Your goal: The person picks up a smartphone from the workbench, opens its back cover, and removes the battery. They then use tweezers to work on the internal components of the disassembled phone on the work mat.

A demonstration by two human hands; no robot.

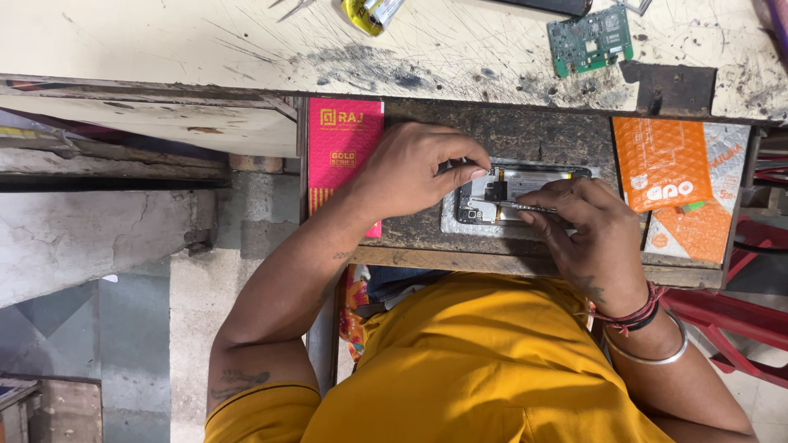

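Opened phone point(513, 197), back cover off, innards bared, lying on a grey pad point(460, 226) on the dark counter point(509, 131). Left hand point(410, 168) pinching its edge; right hand point(587, 226) clasping a thin tool point(525, 207). Hemmed by pink packet point(345, 148) and orange packet point(661, 164).

A dark, worn wooden work surface point(525, 131) sits low in front of the seated person. On it lies an opened phone point(513, 197) with its back off, resting on a grey pad point(460, 226). A pink packet point(343, 148) lies at one end, and orange packets point(669, 176) at the other. Beyond it stretches a pale, scratched, stained bench top point(205, 41), carrying a green circuit board point(589, 37) and a yellow object point(369, 12) at the edge.
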